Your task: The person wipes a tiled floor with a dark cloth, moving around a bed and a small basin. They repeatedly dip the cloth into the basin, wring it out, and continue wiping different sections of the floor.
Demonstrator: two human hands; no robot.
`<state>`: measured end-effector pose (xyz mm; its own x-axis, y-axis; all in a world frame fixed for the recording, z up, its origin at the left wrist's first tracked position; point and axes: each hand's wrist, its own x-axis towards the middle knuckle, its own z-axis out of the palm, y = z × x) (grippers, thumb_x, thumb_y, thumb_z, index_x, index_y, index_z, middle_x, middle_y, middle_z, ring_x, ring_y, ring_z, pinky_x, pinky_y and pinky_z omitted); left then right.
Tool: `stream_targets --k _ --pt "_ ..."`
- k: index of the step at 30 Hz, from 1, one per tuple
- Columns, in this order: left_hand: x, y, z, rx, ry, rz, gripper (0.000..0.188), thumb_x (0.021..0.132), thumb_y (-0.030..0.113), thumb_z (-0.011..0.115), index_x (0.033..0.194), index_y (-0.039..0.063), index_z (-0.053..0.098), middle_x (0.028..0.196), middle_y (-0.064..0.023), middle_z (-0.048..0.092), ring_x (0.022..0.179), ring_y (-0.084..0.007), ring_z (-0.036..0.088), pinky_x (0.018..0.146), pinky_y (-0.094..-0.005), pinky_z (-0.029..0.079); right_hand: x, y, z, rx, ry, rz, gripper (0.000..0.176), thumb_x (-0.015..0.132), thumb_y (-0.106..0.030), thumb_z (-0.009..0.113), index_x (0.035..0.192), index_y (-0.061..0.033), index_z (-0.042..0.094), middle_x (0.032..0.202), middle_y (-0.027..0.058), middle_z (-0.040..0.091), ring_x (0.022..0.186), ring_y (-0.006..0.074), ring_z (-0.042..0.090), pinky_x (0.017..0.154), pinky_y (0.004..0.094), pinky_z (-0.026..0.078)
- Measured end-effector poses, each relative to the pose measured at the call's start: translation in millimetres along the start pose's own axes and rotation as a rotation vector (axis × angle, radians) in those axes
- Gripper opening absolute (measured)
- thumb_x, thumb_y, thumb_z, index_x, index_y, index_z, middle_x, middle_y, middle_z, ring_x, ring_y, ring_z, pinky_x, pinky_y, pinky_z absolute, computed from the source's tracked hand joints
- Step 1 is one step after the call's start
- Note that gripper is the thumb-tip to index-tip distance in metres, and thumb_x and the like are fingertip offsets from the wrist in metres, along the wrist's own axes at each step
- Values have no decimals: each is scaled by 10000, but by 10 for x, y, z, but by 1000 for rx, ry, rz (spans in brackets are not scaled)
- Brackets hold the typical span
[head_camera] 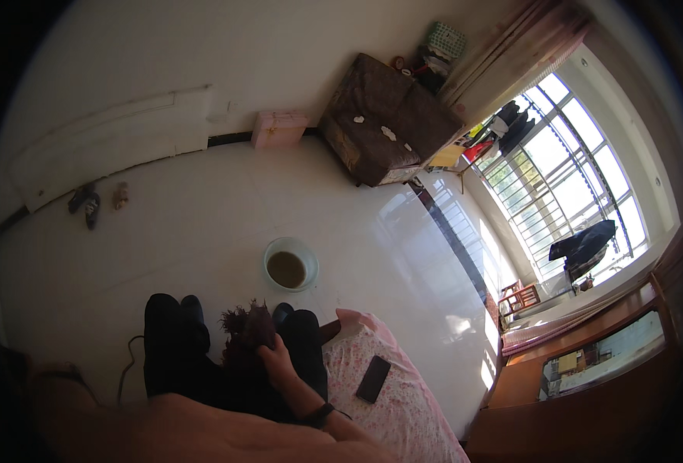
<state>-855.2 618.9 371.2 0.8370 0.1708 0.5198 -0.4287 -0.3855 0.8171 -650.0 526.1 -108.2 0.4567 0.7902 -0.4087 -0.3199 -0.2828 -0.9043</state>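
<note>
My right hand, with a black band at its wrist, grips a dark maroon, ragged-edged bundle, perhaps fringed cloth, between my knees. My left hand is not visible; blurred bare skin fills the bottom of the view. Beyond my feet, a pale plastic bucket holding murky brown liquid stands on the floor. To the right of my legs, a black smartphone lies on a pink floral cloth.
A brown sofa and a pink box stand by the far wall. Shoes lie on the floor at left. Right of me are a wooden cabinet with a mirror and a barred window. A dark cable hangs beside my leg.
</note>
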Motion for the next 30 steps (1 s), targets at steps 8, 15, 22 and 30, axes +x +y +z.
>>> stream_targets --k 8,15,22,30 --pt "84 -98 41 -4 12 2 370 927 216 776 1239 70 642 964 -96 699 826 -220 694 796 -315 585 -11 -12 -17 27 0 49 548 859 -98 653 1392 -16 558 1208 132 683 1131 253 656 1004 371 523" --pt "67 -97 79 1 25 -24 356 953 241 735 1241 68 616 940 -79 684 823 -182 685 779 -303 578 -22 -101 -7 -55 -7 50 543 857 -62 655 1385 -23 531 1172 100 664 1059 207 643 944 350 542" --pt "129 -161 94 9 253 94 346 980 265 694 1243 66 591 916 -62 669 820 -145 676 762 -291 571 -40 -180 -8 131 3 91 531 868 -15 622 1390 -33 525 1200 106 647 1076 228 647 936 361 560" --pt "-125 -1449 -472 -270 359 -647 307 978 44 518 1277 -6 562 1058 -86 651 1017 -145 650 939 -328 567 338 -184 -40 243 15 118 515 848 -13 614 1359 -24 548 1159 98 669 1026 220 671 905 364 569"
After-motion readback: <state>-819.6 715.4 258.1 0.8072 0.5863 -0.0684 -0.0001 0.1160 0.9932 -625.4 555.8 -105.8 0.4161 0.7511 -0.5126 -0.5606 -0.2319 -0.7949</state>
